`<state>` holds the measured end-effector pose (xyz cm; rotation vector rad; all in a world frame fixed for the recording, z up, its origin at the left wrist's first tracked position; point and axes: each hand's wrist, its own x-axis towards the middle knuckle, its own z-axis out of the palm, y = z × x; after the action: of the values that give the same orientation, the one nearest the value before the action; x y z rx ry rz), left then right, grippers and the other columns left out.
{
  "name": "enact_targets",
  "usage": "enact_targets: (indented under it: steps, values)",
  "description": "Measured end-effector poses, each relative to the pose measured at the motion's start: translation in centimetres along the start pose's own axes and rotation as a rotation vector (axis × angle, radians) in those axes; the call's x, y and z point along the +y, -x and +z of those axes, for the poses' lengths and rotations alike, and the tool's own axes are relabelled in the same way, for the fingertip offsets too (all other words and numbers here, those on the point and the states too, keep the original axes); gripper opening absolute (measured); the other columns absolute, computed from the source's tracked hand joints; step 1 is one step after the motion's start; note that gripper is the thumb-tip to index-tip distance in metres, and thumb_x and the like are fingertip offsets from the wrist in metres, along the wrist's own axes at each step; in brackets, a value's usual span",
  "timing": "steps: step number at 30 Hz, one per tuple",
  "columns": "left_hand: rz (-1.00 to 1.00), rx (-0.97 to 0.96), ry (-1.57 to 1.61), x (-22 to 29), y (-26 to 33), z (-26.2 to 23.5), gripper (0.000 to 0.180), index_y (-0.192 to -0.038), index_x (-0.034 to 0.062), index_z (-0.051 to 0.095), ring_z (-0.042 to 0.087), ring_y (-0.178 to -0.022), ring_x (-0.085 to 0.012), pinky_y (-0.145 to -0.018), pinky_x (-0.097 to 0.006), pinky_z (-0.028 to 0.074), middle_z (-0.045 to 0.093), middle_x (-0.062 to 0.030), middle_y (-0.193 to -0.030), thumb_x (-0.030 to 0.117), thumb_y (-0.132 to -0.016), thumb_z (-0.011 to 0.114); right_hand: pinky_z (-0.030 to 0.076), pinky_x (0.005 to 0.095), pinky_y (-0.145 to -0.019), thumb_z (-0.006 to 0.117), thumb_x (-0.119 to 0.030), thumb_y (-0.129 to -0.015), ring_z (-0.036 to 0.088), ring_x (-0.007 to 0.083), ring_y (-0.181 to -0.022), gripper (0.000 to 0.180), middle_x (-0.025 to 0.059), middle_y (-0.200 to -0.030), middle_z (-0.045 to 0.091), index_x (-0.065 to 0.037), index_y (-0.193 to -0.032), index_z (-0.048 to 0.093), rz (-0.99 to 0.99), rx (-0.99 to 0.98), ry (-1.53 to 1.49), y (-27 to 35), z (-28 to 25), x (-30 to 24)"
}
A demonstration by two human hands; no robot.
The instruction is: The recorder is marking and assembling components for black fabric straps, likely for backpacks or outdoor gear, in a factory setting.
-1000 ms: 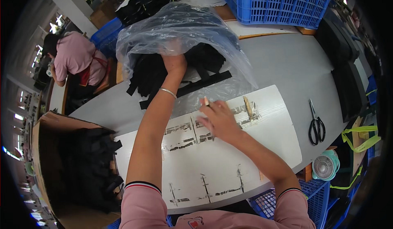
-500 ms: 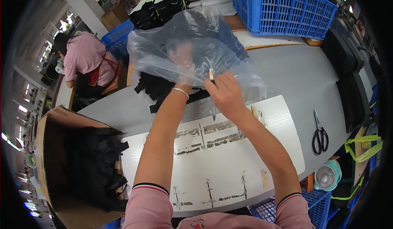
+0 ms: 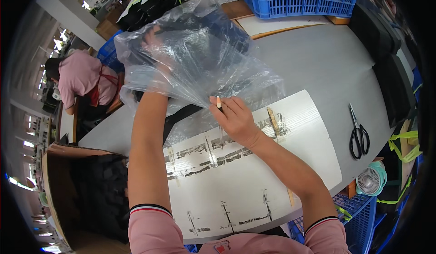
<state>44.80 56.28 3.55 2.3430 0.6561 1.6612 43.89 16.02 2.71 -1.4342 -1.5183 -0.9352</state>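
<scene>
A large clear plastic bag (image 3: 195,59) is spread above the far middle of the table. My left hand (image 3: 153,40) is inside it, seen through the film with fingers stretched out and apart. At the near edge of the bag, my right hand (image 3: 232,120) is closed, pinching the film. It also keeps a slim pen-like tool (image 3: 219,102) between its fingers; the tool has a pale end and a dark body. Black strips (image 3: 175,120) lie under the bag beside my left forearm, mostly covered by film and arm.
A white board (image 3: 236,186) with worn tape marks lies before me on the grey table (image 3: 313,59). Black-handled scissors (image 3: 359,140) lie at right, near a small green fan (image 3: 371,180). An open carton (image 3: 54,181) of black pieces stands left; a blue crate (image 3: 299,0) stands at the back.
My left hand has pushed farther into the bag, away from me and to the left, and the film has spread out. My right hand still grips the bag's edge.
</scene>
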Motion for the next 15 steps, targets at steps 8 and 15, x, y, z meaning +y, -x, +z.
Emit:
enact_targets:
  steps: [8,15]
  values:
    - [0.080,0.238,0.542,-3.8,-5.1,-1.7,0.051,-0.142,0.0077,0.048,0.049,-0.131,-0.0212,-0.117,-0.052,0.026,0.060,-0.0052,-0.131,0.025,-0.096,0.061,0.053,0.0335,-0.075,0.073,0.001,-0.080,0.067,0.0216,-0.091,0.025,0.0098,-0.110,0.074,-0.002,-0.104,0.066,0.033,-0.045,-0.081,0.7,0.6,-0.9]
    - [0.056,0.005,0.101,3.3,17.4,-14.4,0.067,-0.144,0.0077,0.045,0.049,-0.133,-0.0285,-0.116,-0.059,0.028,0.057,-0.0098,-0.136,0.027,-0.086,0.071,0.051,0.0337,-0.079,0.072,-0.001,-0.082,0.066,0.0199,-0.092,0.025,0.0079,-0.109,0.074,-0.003,-0.106,0.066,0.060,-0.096,-0.043,3.2,0.3,2.1]
